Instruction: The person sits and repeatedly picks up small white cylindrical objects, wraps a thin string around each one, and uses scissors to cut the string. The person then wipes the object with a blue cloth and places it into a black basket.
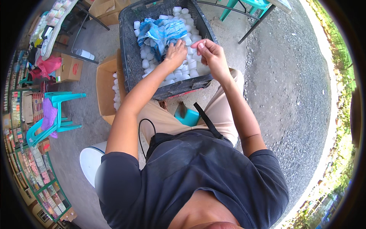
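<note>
Above the black crate [131, 53], bunching fingers of the right hand [214, 60], cannot tell if gripping; loosely curling those of the left hand [175, 55] beside the blue cloth [162, 32] inside, likewise unclear. Probably best: touch the crate's white cylinders [193, 73] lightly.

At left, 1 purple cloth [49, 114] hangs over a teal chair [65, 97], with a white tub [90, 164] near it and stocked shelves [48, 187] behind. Farther up, a pink bag [49, 65] is beside 1 carton [69, 68], near a cluttered desk [50, 45]. Gravel [293, 76] spreads at right, greenery [337, 36] beyond.
</note>
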